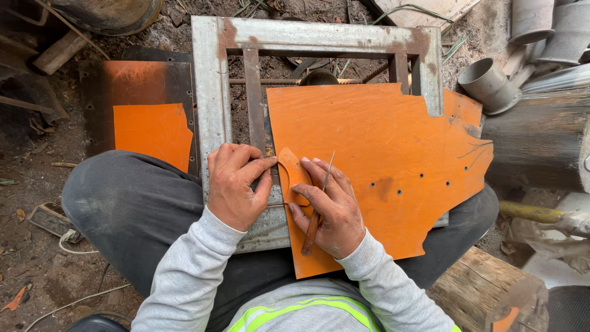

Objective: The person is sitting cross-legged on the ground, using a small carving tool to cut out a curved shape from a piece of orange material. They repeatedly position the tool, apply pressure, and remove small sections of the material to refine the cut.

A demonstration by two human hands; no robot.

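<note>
Both hands work at the near left edge of an orange sheet on a metal frame.

From the left I see a small orange piece (152, 133) on a dark plate, then my left hand (236, 184) pressed flat, fingers curled, on the metal frame (212, 92). My right hand (326, 209) pinches a wooden-handled awl (316, 212), its point up, over the orange sheet (381, 160) across my lap.
</note>
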